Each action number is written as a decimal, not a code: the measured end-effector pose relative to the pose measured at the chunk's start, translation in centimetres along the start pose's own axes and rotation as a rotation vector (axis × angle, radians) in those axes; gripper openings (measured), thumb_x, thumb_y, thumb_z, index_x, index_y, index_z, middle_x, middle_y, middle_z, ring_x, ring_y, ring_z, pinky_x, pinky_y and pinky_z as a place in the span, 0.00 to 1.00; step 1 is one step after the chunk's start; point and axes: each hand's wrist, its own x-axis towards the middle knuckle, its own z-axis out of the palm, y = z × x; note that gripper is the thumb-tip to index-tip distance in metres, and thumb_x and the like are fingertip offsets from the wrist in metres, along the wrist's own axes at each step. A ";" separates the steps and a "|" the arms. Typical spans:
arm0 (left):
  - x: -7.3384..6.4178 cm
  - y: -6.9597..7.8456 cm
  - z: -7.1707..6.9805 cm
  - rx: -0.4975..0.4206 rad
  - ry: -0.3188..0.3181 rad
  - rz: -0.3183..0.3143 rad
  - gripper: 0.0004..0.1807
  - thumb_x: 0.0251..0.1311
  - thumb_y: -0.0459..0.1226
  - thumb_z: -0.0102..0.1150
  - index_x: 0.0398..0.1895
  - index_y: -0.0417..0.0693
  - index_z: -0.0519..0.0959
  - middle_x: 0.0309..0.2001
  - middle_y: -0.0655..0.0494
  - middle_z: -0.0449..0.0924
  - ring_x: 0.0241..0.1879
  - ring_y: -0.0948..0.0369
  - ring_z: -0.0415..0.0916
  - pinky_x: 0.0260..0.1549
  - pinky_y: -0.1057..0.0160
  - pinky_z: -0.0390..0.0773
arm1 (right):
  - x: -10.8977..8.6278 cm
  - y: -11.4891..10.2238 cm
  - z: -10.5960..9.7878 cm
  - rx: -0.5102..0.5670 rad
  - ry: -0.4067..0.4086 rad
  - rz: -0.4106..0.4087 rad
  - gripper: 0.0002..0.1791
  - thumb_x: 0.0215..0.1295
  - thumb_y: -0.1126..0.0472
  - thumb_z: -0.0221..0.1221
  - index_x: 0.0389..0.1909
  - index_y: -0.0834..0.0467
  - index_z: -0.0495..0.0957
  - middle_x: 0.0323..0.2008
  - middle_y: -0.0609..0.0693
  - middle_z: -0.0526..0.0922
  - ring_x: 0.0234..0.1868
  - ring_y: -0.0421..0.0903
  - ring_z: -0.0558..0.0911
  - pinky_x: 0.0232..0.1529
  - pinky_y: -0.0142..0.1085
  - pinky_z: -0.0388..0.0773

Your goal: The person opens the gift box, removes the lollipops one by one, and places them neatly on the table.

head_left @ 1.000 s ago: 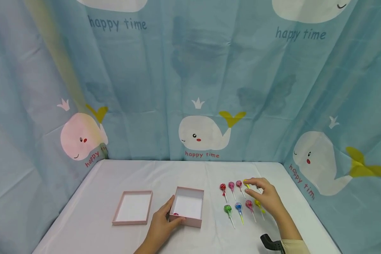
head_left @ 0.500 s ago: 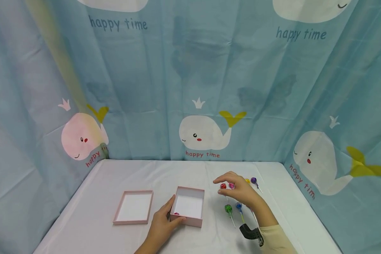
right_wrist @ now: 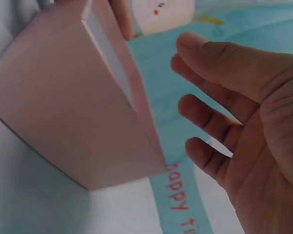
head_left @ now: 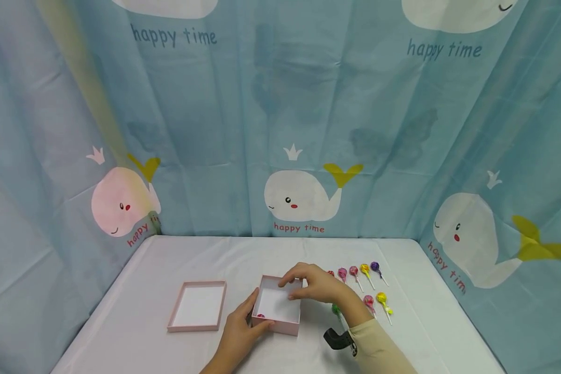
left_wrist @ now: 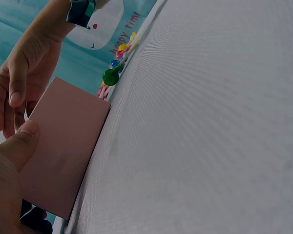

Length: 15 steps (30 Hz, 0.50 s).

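Note:
My left hand point(head_left: 238, 327) grips a pink open-topped box point(head_left: 285, 327) at its near left corner, thumb on the front wall. Inside the box, a small red-pink candy point(head_left: 260, 315) shows at that corner. My right hand point(head_left: 315, 283) hovers over the box's right side, thumb and fingers apart and loosely bent. In the right wrist view, that hand point(right_wrist: 263, 107) shows nothing between thumb and fingers, beside the box wall point(right_wrist: 63, 97). Several wrapped lollipops lie to the right in two rows, among them a purple one point(head_left: 375, 266) and a yellow one point(head_left: 381, 297); my right arm covers some.
A shallow pink box lid point(head_left: 197, 306) lies inside-up left of the box on the white-covered table point(head_left: 135, 291). Blue whale-print curtains point(head_left: 215, 130) stand around the table's back and sides. A black device point(head_left: 338, 340) is at my right wrist.
My right hand has moved left from the lollipops at the right to above the box. My left hand and the box have stayed in place.

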 end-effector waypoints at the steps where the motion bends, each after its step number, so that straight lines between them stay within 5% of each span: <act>1: 0.0 0.0 0.0 -0.005 -0.001 0.002 0.57 0.46 0.58 0.76 0.77 0.41 0.64 0.73 0.42 0.69 0.70 0.44 0.69 0.65 0.50 0.75 | 0.3 0.0 0.3 0.002 -0.018 -0.009 0.17 0.62 0.58 0.73 0.51 0.41 0.87 0.50 0.33 0.84 0.52 0.41 0.79 0.57 0.51 0.81; 9: 0.1 0.0 0.0 -0.020 0.030 0.015 0.56 0.44 0.57 0.78 0.76 0.43 0.66 0.71 0.44 0.71 0.69 0.48 0.71 0.65 0.50 0.77 | 2.0 0.3 2.3 -0.063 -0.157 -0.063 0.17 0.61 0.60 0.73 0.50 0.43 0.87 0.47 0.42 0.87 0.48 0.42 0.82 0.55 0.40 0.83; 15: 0.1 -0.1 0.0 -0.001 0.040 0.055 0.55 0.46 0.55 0.78 0.75 0.40 0.67 0.70 0.42 0.72 0.68 0.46 0.72 0.63 0.50 0.78 | 3.0 1.0 3.9 -0.176 -0.223 -0.067 0.16 0.59 0.59 0.74 0.48 0.43 0.88 0.44 0.36 0.87 0.45 0.34 0.81 0.49 0.28 0.82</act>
